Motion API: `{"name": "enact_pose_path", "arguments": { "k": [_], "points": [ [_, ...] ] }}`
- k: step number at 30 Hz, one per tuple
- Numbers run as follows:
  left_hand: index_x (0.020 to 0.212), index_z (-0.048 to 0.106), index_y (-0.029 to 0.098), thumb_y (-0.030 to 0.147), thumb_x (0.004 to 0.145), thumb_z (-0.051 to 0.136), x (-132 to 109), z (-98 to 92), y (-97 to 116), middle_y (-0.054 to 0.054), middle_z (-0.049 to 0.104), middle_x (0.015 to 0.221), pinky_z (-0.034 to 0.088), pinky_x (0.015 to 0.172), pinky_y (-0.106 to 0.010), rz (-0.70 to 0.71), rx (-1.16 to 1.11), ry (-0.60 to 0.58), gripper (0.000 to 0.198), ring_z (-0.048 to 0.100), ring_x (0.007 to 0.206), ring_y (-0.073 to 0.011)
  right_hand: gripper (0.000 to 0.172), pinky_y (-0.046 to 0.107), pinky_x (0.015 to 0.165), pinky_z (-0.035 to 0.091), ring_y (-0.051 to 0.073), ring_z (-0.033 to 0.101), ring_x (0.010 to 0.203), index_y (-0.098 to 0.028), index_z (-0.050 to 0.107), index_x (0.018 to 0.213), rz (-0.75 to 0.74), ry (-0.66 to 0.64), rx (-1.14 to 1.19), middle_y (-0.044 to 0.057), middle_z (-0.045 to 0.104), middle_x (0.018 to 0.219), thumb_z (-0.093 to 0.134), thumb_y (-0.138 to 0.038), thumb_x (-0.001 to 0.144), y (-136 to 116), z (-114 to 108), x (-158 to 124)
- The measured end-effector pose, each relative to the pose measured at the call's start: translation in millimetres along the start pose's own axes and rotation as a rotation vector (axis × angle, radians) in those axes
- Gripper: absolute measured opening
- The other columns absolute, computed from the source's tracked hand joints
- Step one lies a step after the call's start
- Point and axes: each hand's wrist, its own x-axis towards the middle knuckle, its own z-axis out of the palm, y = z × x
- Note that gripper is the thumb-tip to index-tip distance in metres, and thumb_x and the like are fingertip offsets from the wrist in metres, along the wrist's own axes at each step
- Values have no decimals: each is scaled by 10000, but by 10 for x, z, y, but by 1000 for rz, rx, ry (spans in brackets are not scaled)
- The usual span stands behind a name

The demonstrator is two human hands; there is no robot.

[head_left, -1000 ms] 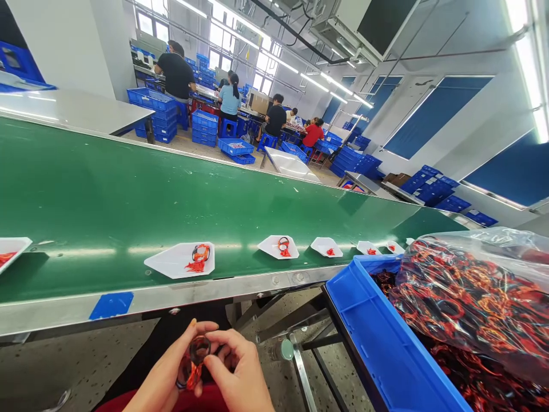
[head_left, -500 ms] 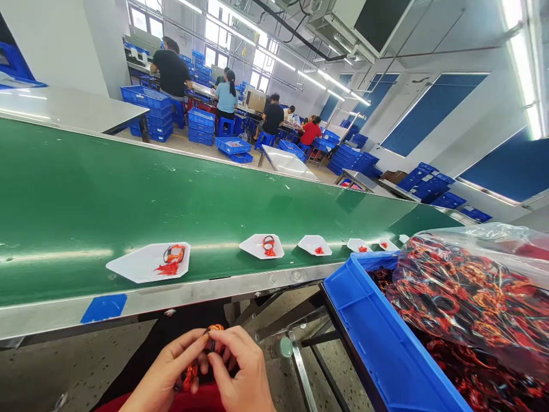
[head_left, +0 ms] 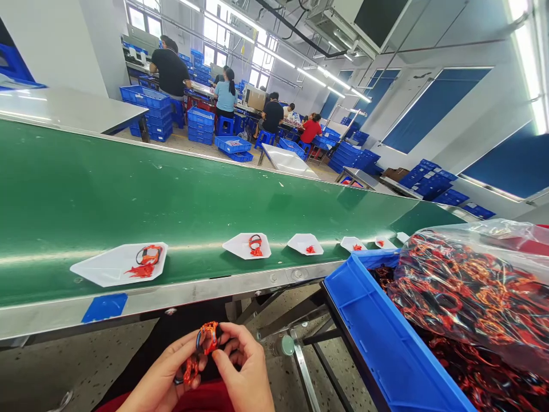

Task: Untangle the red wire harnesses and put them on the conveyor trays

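Ring (head_left: 209,339), orange-red and black, gripped by fingertips of left hand (head_left: 170,363) and right hand (head_left: 246,366), short of green conveyor (head_left: 193,200). Second bundle (head_left: 190,372), in left hand's lower fingers, could slip if grip loosens; strands might snag from crowding.

Hands: left hand (head_left: 165,369) and right hand (head_left: 246,369) at six o'clock, rings (head_left: 210,339) between them.
Belt (head_left: 193,200): before the hands, running from ten o'clock to two.
Trays (head_left: 105,264): in a row on the belt's near half, ten o'clock to two.
Crate (head_left: 381,343): three o'clock from the hands, this side of the belt.
Bag (head_left: 467,286): over loose rings in the crate.
Co-workers (head_left: 170,70): behind the belt, around twelve o'clock.
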Motion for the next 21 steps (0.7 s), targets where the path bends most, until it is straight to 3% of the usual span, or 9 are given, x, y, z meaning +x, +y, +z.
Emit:
{"name": "enact_pose_path", "arguments": {
  "k": [7,16,21],
  "points": [
    [907,737,177,379,638,779,0,8,-27,-14,577,548,364,420,-175,-43,16,12,339,420,531,-107,306,246,590,437,150,557,693,-170,631,1059,33,17,33,49,642,867,617,-191,753,66,15,5],
    [752,730,147,396,584,806,-22,60,-5,-28,612,669,332,406,-166,-90,13,26,310,430,535,-89,325,237,588,435,160,600,714,-197,597,1126,-18,4,35,37,652,863,566,-186,803,79,3,18],
    [706,712,127,403,568,814,-55,99,33,-31,611,650,323,387,-160,-110,-22,22,325,438,519,-84,143,230,579,411,149,564,667,-185,679,884,-131,-4,-155,28,649,777,554,-241,841,52,-28,-5]
  ]
}}
